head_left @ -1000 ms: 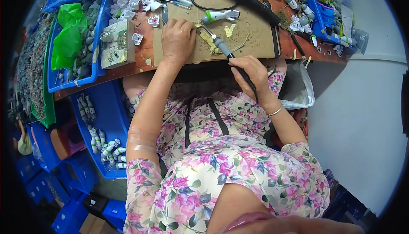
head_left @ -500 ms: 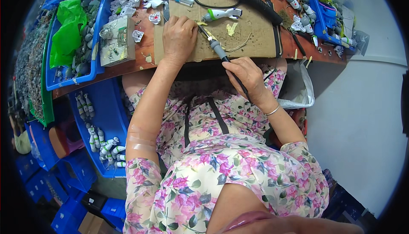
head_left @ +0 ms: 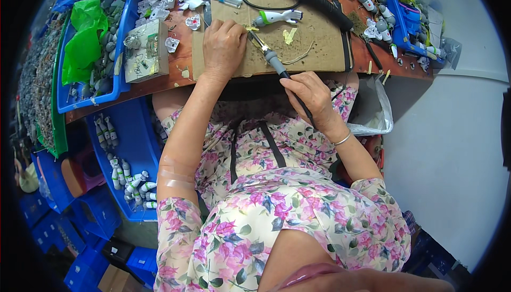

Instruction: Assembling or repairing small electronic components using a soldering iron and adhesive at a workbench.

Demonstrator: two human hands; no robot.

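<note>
In my right hand [head_left: 313, 96] is a soldering iron [head_left: 275, 62] with a grey collar and black handle, held like a pen. Its metal tip slants up and left over a piece of cardboard [head_left: 324, 55], close to my left fingertips. My left hand [head_left: 224, 47] rests on the cardboard's left part with its fingers curled down. Whatever those fingers pinch is hidden under the hand. A yellowish scrap [head_left: 251, 28] lies beside them. Beyond the iron lies a white, grey and green plastic figure-like part [head_left: 278, 17].
Many white plastic pieces [head_left: 194, 2] cover the table's back. A thick black tool [head_left: 319, 3] lies across the cardboard's right side. Blue bins of parts [head_left: 125, 42] flank the table. A pale box [head_left: 146, 52] stands left. Another blue tray [head_left: 130, 148] with assembled pieces sits lower left.
My right hand and the soldering iron have shifted very slightly. My left hand stays in about the same place.
</note>
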